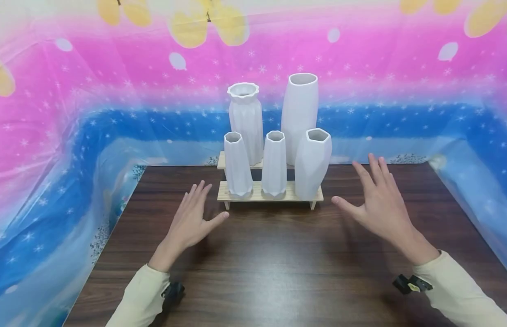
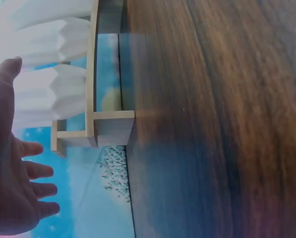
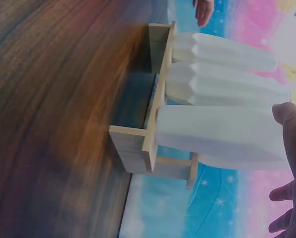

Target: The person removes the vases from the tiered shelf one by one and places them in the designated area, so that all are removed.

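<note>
A two-step wooden stand [image 1: 256, 198] bears several white vases. On its lower step are two slim fluted vases [image 1: 238, 165] and, at the right, a wider faceted vase [image 1: 312, 165]. The upper step carries a vase with a ruffled rim [image 1: 246, 122] and a tall smooth vase [image 1: 299, 116]. My left hand [image 1: 190, 222] hovers left of the stand, fingers spread and holding nothing. To the right of the stand, my right hand [image 1: 383, 206] is likewise spread, its thumb toward the faceted vase. In the right wrist view the thumb [image 3: 285, 113] overlaps that vase's upper end.
The stand is at the back of a dark wood-grain table [image 1: 261, 263]. A pink and blue cloth [image 1: 155, 91] with snowflakes and yellow butterfly shapes hangs behind it and along both sides. Small black devices [image 1: 413, 284] are strapped at the wrists over pale sleeves.
</note>
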A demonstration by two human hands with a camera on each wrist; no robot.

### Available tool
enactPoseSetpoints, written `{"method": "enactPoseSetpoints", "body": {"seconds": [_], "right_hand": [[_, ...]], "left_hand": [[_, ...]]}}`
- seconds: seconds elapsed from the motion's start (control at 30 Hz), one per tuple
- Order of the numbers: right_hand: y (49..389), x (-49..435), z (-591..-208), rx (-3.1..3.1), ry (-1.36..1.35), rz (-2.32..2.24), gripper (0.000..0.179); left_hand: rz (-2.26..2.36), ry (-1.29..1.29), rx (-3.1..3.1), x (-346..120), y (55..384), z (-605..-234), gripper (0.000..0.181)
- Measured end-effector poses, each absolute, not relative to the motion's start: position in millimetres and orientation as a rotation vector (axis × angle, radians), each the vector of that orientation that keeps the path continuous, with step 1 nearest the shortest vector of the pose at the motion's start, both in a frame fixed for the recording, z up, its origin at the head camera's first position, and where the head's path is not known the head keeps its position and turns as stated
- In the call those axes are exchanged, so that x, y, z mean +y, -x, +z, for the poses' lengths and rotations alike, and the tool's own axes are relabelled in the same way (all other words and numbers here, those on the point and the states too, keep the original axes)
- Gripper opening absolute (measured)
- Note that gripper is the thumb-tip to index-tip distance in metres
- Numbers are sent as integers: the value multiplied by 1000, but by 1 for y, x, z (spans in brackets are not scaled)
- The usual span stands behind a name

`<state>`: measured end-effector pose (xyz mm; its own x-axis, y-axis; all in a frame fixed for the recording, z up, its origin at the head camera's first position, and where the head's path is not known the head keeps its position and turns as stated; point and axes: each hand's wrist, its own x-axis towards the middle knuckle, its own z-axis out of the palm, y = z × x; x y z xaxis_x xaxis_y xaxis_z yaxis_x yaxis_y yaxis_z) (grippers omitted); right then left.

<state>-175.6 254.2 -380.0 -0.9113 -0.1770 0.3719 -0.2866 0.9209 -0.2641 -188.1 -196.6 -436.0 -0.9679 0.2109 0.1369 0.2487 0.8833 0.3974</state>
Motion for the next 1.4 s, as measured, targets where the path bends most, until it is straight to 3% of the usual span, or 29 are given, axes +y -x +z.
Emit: {"method": "enactPoseSetpoints", "body": {"seconds": [0.7,1.4], "right_hand": [[195,241,-336,-2731,-367,673,98],[226,224,-323,-2761,-334,968,110]], "left_hand": [[-891,377,-2906,-194,220,-453,97],[-1161,392,-2912,-190,242,-464,84]]}}
